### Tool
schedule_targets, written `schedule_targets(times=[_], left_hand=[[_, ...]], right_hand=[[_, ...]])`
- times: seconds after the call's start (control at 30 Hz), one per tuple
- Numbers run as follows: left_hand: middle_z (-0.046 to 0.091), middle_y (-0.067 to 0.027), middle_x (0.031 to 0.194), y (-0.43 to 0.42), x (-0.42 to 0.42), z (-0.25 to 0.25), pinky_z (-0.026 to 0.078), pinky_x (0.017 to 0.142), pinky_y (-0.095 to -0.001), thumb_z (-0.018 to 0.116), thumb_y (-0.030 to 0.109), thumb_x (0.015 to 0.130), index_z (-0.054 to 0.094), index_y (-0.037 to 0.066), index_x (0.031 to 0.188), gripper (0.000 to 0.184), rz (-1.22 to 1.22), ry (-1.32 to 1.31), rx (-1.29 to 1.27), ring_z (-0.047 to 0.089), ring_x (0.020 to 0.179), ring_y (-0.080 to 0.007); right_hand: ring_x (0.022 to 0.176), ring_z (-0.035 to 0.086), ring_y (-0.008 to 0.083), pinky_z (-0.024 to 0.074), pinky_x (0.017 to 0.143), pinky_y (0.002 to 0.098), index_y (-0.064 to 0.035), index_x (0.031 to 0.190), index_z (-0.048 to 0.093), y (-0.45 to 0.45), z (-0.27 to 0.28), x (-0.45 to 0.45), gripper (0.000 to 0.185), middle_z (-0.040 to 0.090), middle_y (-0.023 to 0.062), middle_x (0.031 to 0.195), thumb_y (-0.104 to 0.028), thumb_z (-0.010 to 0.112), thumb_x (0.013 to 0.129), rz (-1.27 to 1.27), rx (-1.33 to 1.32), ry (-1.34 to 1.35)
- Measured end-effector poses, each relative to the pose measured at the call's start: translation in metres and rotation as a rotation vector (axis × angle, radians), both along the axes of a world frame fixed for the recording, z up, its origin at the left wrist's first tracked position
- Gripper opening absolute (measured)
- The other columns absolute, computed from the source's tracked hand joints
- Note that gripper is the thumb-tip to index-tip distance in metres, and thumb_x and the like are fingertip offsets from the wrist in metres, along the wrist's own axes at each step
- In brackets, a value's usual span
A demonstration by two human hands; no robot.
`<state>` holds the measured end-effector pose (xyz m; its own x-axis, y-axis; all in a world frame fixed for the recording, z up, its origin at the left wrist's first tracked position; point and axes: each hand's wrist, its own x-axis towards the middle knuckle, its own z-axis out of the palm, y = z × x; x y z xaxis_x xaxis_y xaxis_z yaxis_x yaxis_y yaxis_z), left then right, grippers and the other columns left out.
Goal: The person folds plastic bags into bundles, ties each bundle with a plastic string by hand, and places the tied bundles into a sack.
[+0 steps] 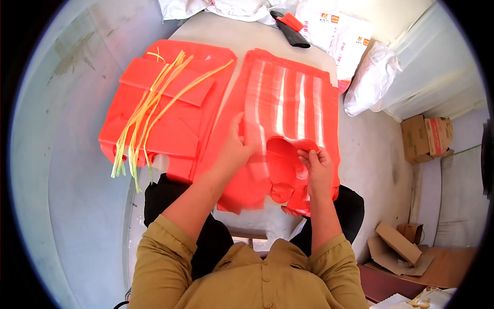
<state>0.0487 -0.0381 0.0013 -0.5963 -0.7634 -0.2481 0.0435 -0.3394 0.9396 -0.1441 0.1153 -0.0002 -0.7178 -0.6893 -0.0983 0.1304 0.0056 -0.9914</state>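
A stack of red plastic bags (288, 98) with pale stripes lies on the table in front of me. My left hand (239, 147) rests at the stack's left side, thumb and fingers apart, with the palm against the red plastic. My right hand (317, 164) pinches the edge of the top bag beside a rounded opening. Below the opening the red material is crumpled near the table's front edge. To the left lies a second pile of folded red bags (175, 123), with several yellow strings (149, 105) laid across it.
The pale table (226, 32) extends behind the stacks. White sacks (370, 77) and a black and red item (292, 31) are at the back. Cardboard boxes (424, 139) stand at the right, and opened cardboard (396, 250) lies lower right.
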Motion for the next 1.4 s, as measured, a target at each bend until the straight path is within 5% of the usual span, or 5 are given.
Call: schedule_targets(times=[0.37,0.77,0.87,1.07,1.4], left_hand=[[0.068,-0.0048,0.111,-0.001,0.059,-0.011,0.055,0.085,-0.0258,0.063,0.0,0.095,0.063,-0.001,0.133,0.038,-0.322,-0.094,0.131,0.066,0.098,-0.0097],[0.069,-0.0022,0.111,0.002,0.079,0.014,0.052,0.084,-0.0233,0.063,0.002,0.096,0.068,-0.001,0.124,0.029,-0.317,-0.088,0.155,0.064,0.096,-0.0082],[0.069,-0.0009,0.106,-0.004,0.057,0.006,0.05,0.077,-0.0226,0.064,0.005,0.096,0.069,0.0,0.123,0.028,-0.267,-0.027,0.064,0.062,0.091,-0.0072],[0.066,-0.0015,0.094,-0.014,0.006,0.01,0.048,0.063,-0.0263,0.065,0.015,0.099,0.068,-0.001,0.124,0.029,-0.376,-0.403,-0.407,0.059,0.073,-0.008],[0.066,-0.0066,0.092,-0.009,-0.039,-0.019,0.053,0.068,-0.0303,0.05,0.021,0.108,0.057,0.0,0.141,0.04,-0.378,-0.351,-0.468,0.059,0.066,-0.0131]], right_hand=[[0.109,0.069,0.0214,0.0544,0.091,0.0324,0.0001,0.112,0.067,0.037,-0.036,0.022,0.014,0.071,0.0114,0.124,-0.001,0.058,0.101,0.231,0.19,0.551],[0.102,0.068,0.0322,0.0545,0.086,0.0365,-0.0004,0.105,0.07,0.047,-0.021,0.047,0.012,0.068,0.0151,0.115,-0.002,0.062,0.097,0.248,0.219,0.802],[0.1,0.066,0.0289,0.0541,0.085,0.0351,0.0002,0.106,0.071,0.044,-0.017,0.047,0.014,0.064,0.0129,0.111,0.002,0.063,0.094,0.285,0.235,0.844],[0.097,0.066,0.0313,0.0545,0.082,0.0371,-0.0012,0.105,0.071,0.042,-0.016,0.046,0.013,0.065,0.0133,0.108,0.0,0.063,0.094,0.341,0.254,0.834],[0.093,0.067,0.0339,0.0554,0.079,0.0389,0.0003,0.102,0.069,0.038,-0.005,0.043,0.01,0.066,0.0149,0.105,0.0,0.065,0.092,0.341,0.214,0.852]])
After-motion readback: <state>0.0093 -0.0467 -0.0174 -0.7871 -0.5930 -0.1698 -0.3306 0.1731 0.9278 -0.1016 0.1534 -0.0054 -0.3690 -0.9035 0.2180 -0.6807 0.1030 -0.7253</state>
